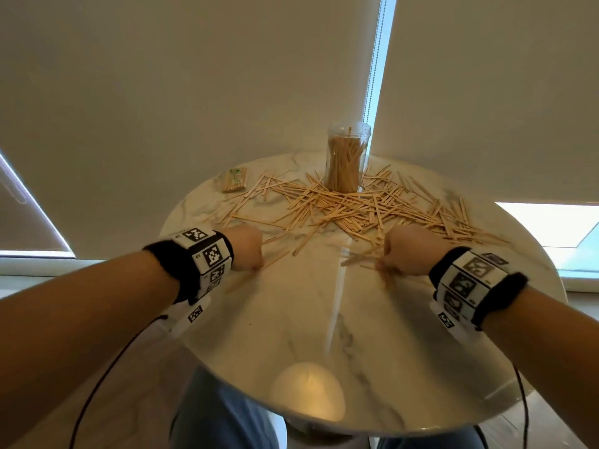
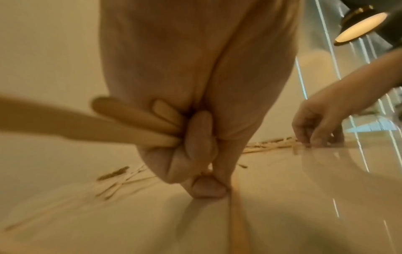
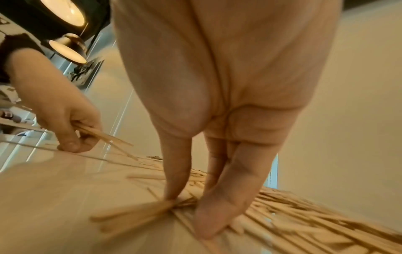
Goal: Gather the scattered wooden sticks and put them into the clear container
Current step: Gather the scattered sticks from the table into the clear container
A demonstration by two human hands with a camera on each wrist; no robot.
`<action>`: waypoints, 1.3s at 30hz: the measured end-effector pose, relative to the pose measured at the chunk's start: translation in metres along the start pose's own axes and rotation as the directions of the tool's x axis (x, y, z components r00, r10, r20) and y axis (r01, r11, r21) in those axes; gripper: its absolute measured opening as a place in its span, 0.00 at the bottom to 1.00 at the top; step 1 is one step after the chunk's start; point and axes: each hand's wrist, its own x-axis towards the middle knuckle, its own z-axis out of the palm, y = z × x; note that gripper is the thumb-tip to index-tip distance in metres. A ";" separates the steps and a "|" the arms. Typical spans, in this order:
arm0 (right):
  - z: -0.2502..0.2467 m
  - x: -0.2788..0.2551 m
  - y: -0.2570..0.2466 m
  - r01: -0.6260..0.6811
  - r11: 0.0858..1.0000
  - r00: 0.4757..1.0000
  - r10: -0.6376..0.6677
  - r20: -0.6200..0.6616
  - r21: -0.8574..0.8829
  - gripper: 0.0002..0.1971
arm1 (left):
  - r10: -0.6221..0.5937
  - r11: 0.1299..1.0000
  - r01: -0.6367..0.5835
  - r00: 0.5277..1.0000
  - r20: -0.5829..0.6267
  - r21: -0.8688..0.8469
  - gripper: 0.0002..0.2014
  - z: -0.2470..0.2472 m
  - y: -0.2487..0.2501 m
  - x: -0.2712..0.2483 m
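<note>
Wooden sticks lie scattered in a wide heap across the middle of the round marble table. Behind the heap the clear container stands upright, partly filled with sticks. My left hand is at the heap's near left edge. Its curled fingers hold a few sticks, and its thumb and forefinger touch another stick on the table. My right hand reaches down at the near right edge. Its thumb and fingers pinch a fanned bunch of sticks against the tabletop.
A small wrapped packet of sticks lies at the table's far left. Drawn blinds and a bead chain hang close behind the container. The table's near half shows a lamp reflection. My knees are under the front edge.
</note>
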 end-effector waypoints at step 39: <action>-0.015 0.101 -0.018 -0.021 0.995 1.000 0.023 0.021 -0.093 0.41 | -0.169 0.978 0.136 0.962 -0.215 -0.160 0.36 -0.051 0.064 0.156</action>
